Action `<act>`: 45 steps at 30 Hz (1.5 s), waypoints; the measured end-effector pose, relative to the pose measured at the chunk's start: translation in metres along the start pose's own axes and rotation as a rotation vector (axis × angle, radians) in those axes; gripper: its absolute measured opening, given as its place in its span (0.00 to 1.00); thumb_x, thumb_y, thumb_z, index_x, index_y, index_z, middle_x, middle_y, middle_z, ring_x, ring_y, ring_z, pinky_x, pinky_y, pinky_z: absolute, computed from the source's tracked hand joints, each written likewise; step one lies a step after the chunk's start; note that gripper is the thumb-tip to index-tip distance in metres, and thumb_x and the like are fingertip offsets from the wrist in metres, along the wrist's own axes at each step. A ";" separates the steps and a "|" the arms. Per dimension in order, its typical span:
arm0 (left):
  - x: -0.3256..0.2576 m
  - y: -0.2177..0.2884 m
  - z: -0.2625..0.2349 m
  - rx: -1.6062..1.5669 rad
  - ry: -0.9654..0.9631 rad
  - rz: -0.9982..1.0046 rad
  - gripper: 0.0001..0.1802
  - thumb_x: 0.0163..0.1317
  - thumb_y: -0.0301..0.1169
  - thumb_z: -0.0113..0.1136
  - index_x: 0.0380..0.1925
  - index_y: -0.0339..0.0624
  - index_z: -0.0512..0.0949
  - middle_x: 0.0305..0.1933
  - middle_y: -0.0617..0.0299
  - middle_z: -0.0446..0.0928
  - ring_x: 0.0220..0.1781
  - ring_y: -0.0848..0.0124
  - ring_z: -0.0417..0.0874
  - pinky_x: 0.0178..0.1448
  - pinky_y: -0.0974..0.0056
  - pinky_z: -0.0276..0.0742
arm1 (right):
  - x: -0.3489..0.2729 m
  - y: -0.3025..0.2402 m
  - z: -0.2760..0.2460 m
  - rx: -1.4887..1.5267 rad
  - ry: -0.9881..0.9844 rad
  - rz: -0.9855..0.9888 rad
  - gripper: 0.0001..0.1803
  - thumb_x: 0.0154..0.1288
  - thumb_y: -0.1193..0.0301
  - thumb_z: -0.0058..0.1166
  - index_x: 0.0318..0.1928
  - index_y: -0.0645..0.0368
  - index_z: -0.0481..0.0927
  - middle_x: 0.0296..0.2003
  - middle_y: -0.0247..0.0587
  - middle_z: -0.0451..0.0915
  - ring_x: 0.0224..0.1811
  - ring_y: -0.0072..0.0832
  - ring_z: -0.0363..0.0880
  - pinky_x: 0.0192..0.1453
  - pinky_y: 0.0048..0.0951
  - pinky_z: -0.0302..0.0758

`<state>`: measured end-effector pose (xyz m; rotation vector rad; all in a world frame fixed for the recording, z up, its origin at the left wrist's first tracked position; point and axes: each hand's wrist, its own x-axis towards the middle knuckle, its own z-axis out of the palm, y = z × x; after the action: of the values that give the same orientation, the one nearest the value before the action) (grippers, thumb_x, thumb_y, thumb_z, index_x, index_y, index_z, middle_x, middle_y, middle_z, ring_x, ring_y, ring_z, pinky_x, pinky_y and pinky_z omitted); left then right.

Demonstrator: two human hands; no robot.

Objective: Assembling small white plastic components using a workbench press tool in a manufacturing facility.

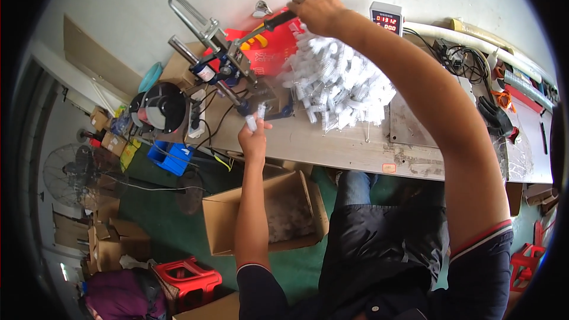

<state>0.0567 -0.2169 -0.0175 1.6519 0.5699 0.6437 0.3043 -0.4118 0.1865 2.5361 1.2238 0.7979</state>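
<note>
My left hand (253,141) pinches a small white plastic piece (251,122) at the foot of a bench-mounted hand press (208,53). A ribbed white part (261,110) stands upright just beyond the fingers, under the press head; whether it joins the pinched piece I cannot tell. With the arm stretched across the table, my right hand (323,12) is on the black grip of the press lever (278,21), some of its fingers raised. Below that arm lies a large heap of white plastic parts (344,83) with ribbed, spring-like sections.
A digital counter (386,18) with red figures stands behind the heap. Black cables (468,62) and long tubes fill the right back. A power strip (197,120) and a round black machine (159,109) sit left of the press. An open carton (225,225) holding whitish pieces stands below the table edge.
</note>
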 end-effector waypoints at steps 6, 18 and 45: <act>-0.056 -0.053 -0.049 -0.009 -0.028 0.039 0.16 0.77 0.31 0.58 0.59 0.38 0.82 0.32 0.67 0.84 0.23 0.85 0.66 0.27 0.73 0.61 | -0.072 0.005 -0.009 0.396 0.702 0.080 0.31 0.66 0.70 0.60 0.70 0.52 0.72 0.49 0.36 0.87 0.57 0.39 0.81 0.62 0.43 0.76; -0.188 -0.242 -0.110 1.188 -0.176 -0.008 0.33 0.57 0.44 0.77 0.60 0.41 0.81 0.65 0.41 0.79 0.67 0.47 0.80 0.66 0.47 0.77 | -0.337 -0.020 0.083 0.712 0.277 0.485 0.07 0.65 0.66 0.62 0.32 0.55 0.82 0.32 0.42 0.85 0.38 0.46 0.85 0.42 0.45 0.82; -0.199 -0.039 0.059 0.348 -0.078 0.351 0.13 0.69 0.24 0.63 0.52 0.35 0.83 0.50 0.52 0.85 0.51 0.61 0.87 0.57 0.60 0.82 | -0.258 -0.019 0.120 0.431 0.083 -0.291 0.05 0.60 0.71 0.58 0.37 0.54 0.82 0.43 0.38 0.77 0.52 0.37 0.79 0.45 0.38 0.84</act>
<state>-0.0479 -0.3883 -0.0844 2.1225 0.3486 0.7592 0.2274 -0.5950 -0.0180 2.5576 1.9170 0.6302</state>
